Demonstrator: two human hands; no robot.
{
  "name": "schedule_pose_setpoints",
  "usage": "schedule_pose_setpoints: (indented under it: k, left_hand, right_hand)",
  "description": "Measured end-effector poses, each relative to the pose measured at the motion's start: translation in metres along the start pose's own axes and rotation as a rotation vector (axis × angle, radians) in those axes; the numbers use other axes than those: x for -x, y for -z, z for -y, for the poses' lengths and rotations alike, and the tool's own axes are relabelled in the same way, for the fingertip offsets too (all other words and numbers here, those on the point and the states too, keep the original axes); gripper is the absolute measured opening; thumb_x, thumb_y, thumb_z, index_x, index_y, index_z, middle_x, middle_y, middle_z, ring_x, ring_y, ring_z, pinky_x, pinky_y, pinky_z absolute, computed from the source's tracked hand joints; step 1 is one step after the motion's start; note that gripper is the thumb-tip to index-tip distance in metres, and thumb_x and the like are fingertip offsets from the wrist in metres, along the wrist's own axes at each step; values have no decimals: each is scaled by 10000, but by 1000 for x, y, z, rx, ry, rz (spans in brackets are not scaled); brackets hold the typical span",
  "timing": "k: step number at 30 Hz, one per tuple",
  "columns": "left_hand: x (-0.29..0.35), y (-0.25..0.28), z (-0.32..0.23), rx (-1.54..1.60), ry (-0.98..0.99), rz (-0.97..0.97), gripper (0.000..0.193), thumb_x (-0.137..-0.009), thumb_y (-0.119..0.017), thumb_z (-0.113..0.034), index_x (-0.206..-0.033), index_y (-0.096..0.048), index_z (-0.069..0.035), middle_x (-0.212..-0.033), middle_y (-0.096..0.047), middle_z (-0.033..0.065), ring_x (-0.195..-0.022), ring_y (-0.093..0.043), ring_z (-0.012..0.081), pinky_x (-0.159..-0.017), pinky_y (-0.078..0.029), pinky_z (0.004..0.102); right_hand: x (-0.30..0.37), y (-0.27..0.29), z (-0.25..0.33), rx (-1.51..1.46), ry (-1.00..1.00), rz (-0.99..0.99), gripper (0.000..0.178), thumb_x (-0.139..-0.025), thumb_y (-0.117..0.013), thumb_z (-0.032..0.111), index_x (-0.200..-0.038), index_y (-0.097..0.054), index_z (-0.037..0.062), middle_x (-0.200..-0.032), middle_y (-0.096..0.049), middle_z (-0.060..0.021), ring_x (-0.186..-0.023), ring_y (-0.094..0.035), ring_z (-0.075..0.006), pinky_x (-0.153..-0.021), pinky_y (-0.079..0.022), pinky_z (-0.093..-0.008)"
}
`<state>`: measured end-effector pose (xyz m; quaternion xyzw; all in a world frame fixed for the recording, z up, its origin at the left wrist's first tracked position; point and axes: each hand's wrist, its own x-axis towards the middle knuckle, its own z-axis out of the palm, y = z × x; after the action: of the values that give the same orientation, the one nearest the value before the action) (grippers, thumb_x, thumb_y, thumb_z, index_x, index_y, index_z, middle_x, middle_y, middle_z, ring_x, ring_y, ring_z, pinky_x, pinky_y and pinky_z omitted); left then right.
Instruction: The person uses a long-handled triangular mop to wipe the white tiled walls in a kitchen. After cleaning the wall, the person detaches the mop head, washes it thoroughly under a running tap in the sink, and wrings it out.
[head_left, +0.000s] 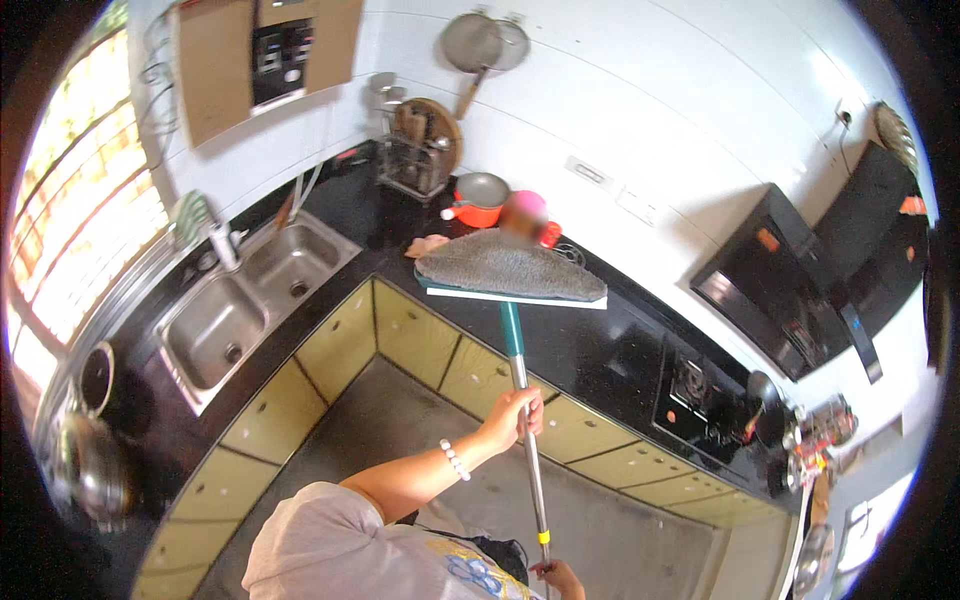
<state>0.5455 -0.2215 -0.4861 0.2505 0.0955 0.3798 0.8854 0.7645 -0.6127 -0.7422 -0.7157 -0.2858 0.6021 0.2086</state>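
Observation:
A long-handled mop (510, 268) is raised in front of me, its wide grey fleecy pad up and a white strip along its lower edge. The head overlaps the view of the black counter. Below it, a green collar joins a silver metal pole with a yellow band near the bottom. My left hand (512, 416), with a beaded bracelet at the wrist, is closed round the pole's middle. Lower down, by the yellow band, my right hand (558, 577) grips the pole near the picture's lower edge; its fingers show only in part.
A double steel sink (262, 318) is set in the black counter (420, 296) at left. Behind the mop stand an orange pan (481, 200), a pink item (524, 207) and a knife rack (415, 165). A gas stove (690, 395) lies right, under a black range hood (790, 285).

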Motion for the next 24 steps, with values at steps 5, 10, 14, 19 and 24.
schedule_pose_setpoints:
  k: [5, 10, 14, 19, 24]
  left_hand:
    - [53, -35, -17, -32, -216, -188, 402, -911, -495, -291, -596, -283, -159, -475, -261, -48, -381, -249, 72, -379, -199, 245]
    - [143, -45, -56, -120, -522, -450, 398, -920, -490, -270, -597, -282, -163, -475, -275, -50, -373, -246, 70, -369, -192, 243]
    - [198, -46, -88, -164, -733, -580, 374, -932, -474, -237, -614, -295, -159, -489, -288, -46, -390, -262, 67, -380, -210, 237]
    - [279, -27, -110, -213, -983, -711, 355, -930, -493, -235, -642, -312, -134, -509, -302, -32, -406, -273, 78, -392, -235, 243]
    - [332, -19, -115, -326, -1092, -848, 301, -935, -498, -241, -685, -388, -114, -529, -364, -26, -422, -338, 75, -397, -275, 236]
  right_hand:
    - [-34, 23, 6, 326, 180, 40, 198, -689, -621, 4, -871, -681, 52, -807, -655, -4, -723, -587, -114, -646, -463, -288]
    - [-26, -14, 131, 823, 347, -109, 377, -708, -550, -6, -1079, -595, 43, -868, -661, -76, -835, -625, -201, -764, -484, -322]
    - [-45, -21, 216, 538, 992, -74, 468, -700, -601, -45, -1157, -515, 13, -1040, -603, -154, -976, -592, -266, -860, -464, -335]
    - [99, -122, 387, 315, 1321, -8, 207, -736, -636, -43, -940, -601, -29, -970, -609, -141, -916, -598, -248, -814, -475, -322]
    - [244, -217, 481, 414, 1877, 208, 229, -696, -706, -5, -913, -632, 2, -922, -622, -110, -841, -614, -256, -734, -491, -314]
